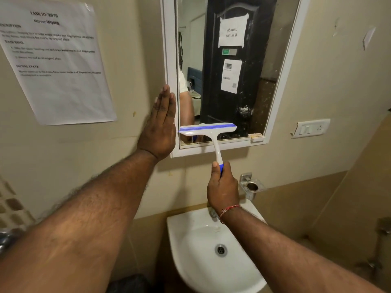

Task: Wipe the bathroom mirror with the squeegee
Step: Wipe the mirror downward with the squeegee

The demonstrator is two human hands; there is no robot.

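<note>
Wiping is well underway by the look of it: your white plastic squeegee with the blue rubber blade (208, 129) sits flat on the glass near the bottom of the white-framed bathroom mirror (232, 66), over on its left half, just above the lower frame rail. I'd guess you're at the tail end of a downward pull on that left strip. The right part of the glass looks speckled with spots, so my read is the next move is to lift off, go back up top, shift right with a bit of overlap, and keep the blade level and pressed evenly so it doesn't leave streaks.

Your right hand (223, 188) is wrapped tight round the blue end of the handle, fingers curled closed, thumb (215, 168) laid up along the shaft pointing toward the blade. The blade is straight above those fingers, and the white ceramic basin (190, 246) is directly below your wrist.

Your left hand (159, 125) isn't holding anything. It's flat, fingers (166, 96) straight and pressed together, pointing up. It appears to rest against the beige wall and the mirror frame's left edge, though I can't tell how firmly it presses. The blade's left tip is just to the right of that palm, and the printed paper sheet taped to the wall (55, 66) is well off to the left of your fingertips.
</note>
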